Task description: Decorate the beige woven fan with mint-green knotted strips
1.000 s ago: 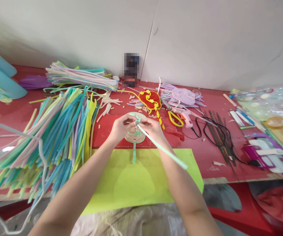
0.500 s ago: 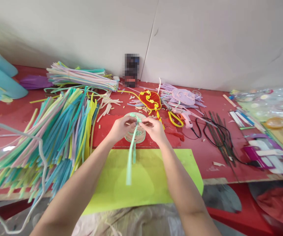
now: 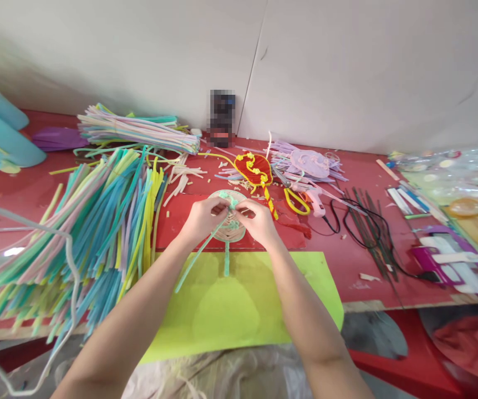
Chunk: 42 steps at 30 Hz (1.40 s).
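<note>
My left hand point(image 3: 206, 217) and my right hand point(image 3: 257, 218) meet over a round fan-shaped piece point(image 3: 235, 235) made of pale pipe cleaners. Both sets of fingertips are closed on a mint-green pipe cleaner point(image 3: 197, 259), whose long free end slants down to the left. Between the hands, mint-green curled trim lies on the fan's upper part. The fan's green handle point(image 3: 227, 260) points toward me over a lime-green sheet point(image 3: 247, 316). Just beyond sits a red fan with yellow trim point(image 3: 253, 169). My fingers partly hide the fan's middle.
Bundles of coloured pipe cleaners point(image 3: 97, 216) crowd the left side. Yellow-handled scissors point(image 3: 297, 202), a pink glue gun point(image 3: 316, 202) and its black cord point(image 3: 380, 238) lie to the right. A pale purple fan point(image 3: 309, 163) rests behind them. A blurred-out dark phone-like object point(image 3: 221, 119) leans on the wall.
The pipe cleaner's free end has swung from hanging almost straight toward me to slanting down left. Both hands stay at the fan, with slight finger movement.
</note>
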Available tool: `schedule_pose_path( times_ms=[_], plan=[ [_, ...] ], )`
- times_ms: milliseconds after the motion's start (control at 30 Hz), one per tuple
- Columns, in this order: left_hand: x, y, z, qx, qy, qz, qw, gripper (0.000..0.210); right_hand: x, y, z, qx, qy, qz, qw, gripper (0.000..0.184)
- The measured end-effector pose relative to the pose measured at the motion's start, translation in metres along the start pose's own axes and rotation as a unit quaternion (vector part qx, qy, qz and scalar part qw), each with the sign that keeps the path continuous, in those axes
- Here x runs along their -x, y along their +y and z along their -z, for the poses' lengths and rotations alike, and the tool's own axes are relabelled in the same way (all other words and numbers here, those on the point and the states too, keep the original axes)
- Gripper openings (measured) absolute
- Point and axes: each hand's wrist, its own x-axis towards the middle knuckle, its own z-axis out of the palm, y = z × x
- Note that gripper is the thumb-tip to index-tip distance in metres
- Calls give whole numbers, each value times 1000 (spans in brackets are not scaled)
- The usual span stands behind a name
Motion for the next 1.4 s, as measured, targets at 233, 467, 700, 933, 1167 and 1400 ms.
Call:
schedule_pose_path(
  times_ms=[233, 467, 700, 933, 1167, 1400],
  plan=[
    [1, 2, 2, 0, 2, -10, 1000, 15, 0, 2, -2, -18, -12, -21, 1000, 13],
    [1, -1, 4, 15, -17, -1, 1000, 15, 0, 4, 3, -33, -34, -29, 998, 15],
    [1, 2, 4, 9, -14, 7, 1000, 16, -1, 7, 3, -53, -33, -34, 997, 15],
    [0, 0, 3, 11, -11, 9, 1000, 15, -1, 8, 3, -55, -33, -35, 997, 15],
    [1, 1, 2, 7, -7, -4, 1000, 14, -1, 9, 3, -43, -41, -31, 998, 13],
    [0, 1, 3, 1, -17, -5, 1000, 15, -1, 9, 4, -24, -44, -12, 999, 13]
  ],
)
